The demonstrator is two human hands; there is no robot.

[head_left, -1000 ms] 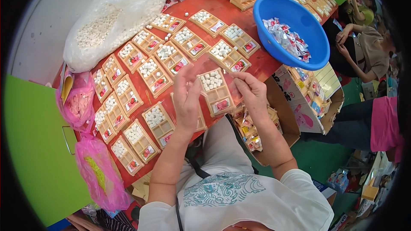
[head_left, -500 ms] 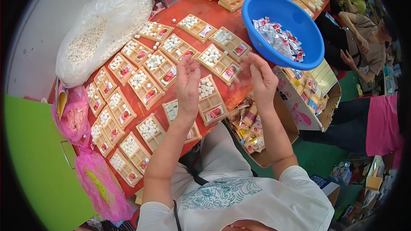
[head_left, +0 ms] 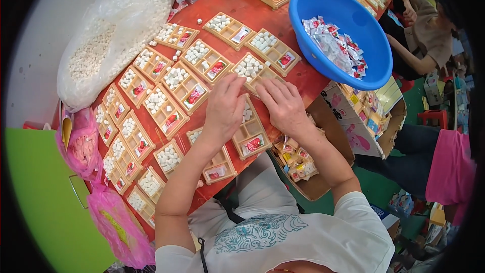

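Observation:
A light wooden divided tray [head_left: 251, 70] holds white cubes that look like marshmallows in its far part. My right hand [head_left: 283, 106] lies over its near right end, fingers bent downward and slightly apart, covering the compartments there. Beside the tray's near left edge is my left hand [head_left: 225, 111], fingers loosely extended, nothing visible in it. Just below, another tray [head_left: 248, 134] has a red strawberry-printed packet [head_left: 252, 144] in its near compartment. A further tray [head_left: 222, 164], with a packet at its near end, sits partly behind my left forearm.
Several similar filled trays cover the red table [head_left: 212, 2]. A large clear bag of white cubes [head_left: 111, 40] lies at the left. On the right, a blue basin [head_left: 371, 38] holds small packets, and cardboard boxes [head_left: 331, 129] stand below. People sit at the far right.
My hands have moved from raised and apart to lower and closer together. My right hand now covers the tray's near end, where a strawberry packet showed before. The view has shifted slightly.

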